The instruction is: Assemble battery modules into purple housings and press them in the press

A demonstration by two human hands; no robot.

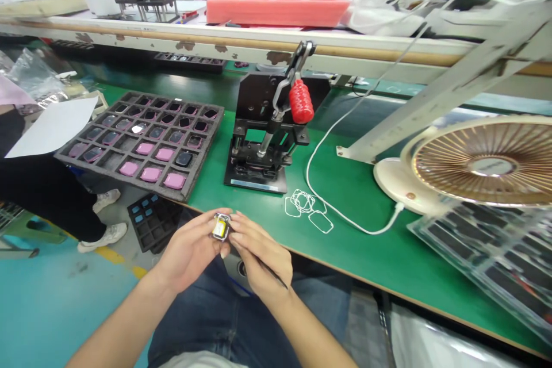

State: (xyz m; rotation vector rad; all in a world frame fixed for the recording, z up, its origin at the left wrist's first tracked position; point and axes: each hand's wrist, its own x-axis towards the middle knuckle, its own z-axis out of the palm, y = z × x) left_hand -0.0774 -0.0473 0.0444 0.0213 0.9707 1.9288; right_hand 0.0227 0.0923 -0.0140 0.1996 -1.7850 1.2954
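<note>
Just off the table's front edge, my left hand (pixel 190 250) is closed on a small smartwatch case (pixel 221 227), its open back showing a yellow and white battery-like part inside a silvery rim. My right hand (pixel 265 253) is closed around a thin dark tool like tweezers (pixel 272 273), and its fingertips touch the right side of the case. The tool's tip is hidden behind the fingers. Beyond the hands stands a black toggle press (pixel 261 152) with a red handle (pixel 301 102). White ring-shaped gaskets (pixel 303 201) lie in a loose pile right of it.
A dark foam tray (pixel 190 184) of watch cases, some pink-covered, sits at left. A cream fan (pixel 470 167) with a white cable (pixel 340 207) and a clear-lidded box (pixel 487 259) are at right. A pink foam block (pixel 276 7) rests on the shelf; another person stands at left.
</note>
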